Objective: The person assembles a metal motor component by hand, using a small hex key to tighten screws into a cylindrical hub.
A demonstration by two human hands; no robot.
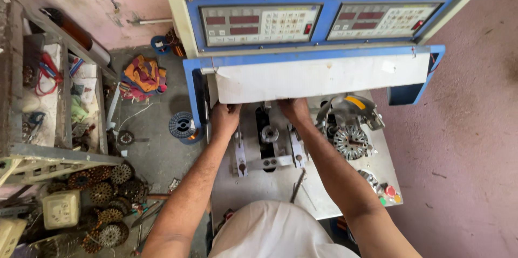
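The guard, a long white flap with blue ends, hangs across the front of the winding machine, just under its two control panels. Both hands sit at its lower edge: the left hand curls its fingers up under the flap near the left end, and the right hand does the same toward the middle. Each seems to grip the edge, though the fingertips are hidden behind it, so I cannot tell how firmly they close.

By my reading the step in hand is handling the guard over the work area; a next move would call for both hands acting evenly so the flap swings without twisting.

Below the hands lies the spindle fixture on the metal table. Right of it sits a stator. On the floor to the left lie more stators, a wire spool and a coloured cloth.
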